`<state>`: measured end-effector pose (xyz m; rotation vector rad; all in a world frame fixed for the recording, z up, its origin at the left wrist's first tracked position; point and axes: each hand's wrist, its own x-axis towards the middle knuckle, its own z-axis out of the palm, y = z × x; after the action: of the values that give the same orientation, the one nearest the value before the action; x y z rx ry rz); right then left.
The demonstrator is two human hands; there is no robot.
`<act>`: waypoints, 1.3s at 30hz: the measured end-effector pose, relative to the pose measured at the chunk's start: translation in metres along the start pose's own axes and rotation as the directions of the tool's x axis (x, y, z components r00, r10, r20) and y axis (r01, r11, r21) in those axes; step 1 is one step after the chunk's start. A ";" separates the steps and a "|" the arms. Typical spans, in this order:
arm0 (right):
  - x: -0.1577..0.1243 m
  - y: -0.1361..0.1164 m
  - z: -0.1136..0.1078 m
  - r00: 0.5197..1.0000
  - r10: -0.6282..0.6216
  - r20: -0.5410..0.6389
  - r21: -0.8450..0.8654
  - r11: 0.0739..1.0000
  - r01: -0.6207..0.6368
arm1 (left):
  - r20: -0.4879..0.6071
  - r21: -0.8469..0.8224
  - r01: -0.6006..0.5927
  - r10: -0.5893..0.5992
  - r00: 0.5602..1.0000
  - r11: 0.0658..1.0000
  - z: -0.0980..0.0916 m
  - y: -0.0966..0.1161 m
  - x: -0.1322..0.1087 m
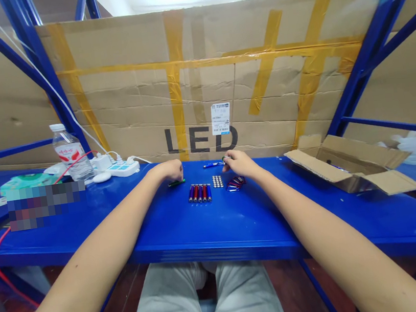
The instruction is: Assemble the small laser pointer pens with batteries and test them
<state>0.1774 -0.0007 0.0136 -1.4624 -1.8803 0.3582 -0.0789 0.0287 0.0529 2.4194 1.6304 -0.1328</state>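
My left hand [172,171] is curled closed on the blue table [163,224], gripping a small green tube [176,182] that lies under its fingers. My right hand [238,164] is closed in a pinch on a small green piece at its fingertips. Between the hands lies a row of several red and blue tubes [199,193], side by side. A small cluster of silvery button cells [217,181] sits just right of the row. A loose pile of red and blue tubes [235,183] rests below my right hand. A blue tube [213,165] lies behind it.
An open cardboard box [352,164] stands at the right. At the left are a water bottle [71,152], a white power strip [116,167] with a red cable, and a green packet [22,183]. A taped cardboard wall marked LED [198,85] closes the back.
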 end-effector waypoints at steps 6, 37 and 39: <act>-0.002 -0.001 0.000 1.000 -0.017 0.023 -0.029 0.999 0.018 | 0.064 -0.184 -0.020 0.032 0.997 0.983 0.000 -0.007 -0.001; -0.007 -0.008 -0.003 0.994 -0.028 0.110 -0.091 0.995 0.038 | 0.360 -0.468 0.027 0.162 0.919 0.883 0.005 0.001 -0.007; -0.007 -0.008 -0.003 0.993 -0.028 0.111 -0.096 0.995 0.038 | 0.362 -0.472 0.033 0.159 0.919 0.881 0.004 0.001 -0.008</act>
<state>0.1741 -0.0098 0.0178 -1.5011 -2.0327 0.3403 -0.0804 0.0198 0.0504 1.9198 1.2263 -0.1734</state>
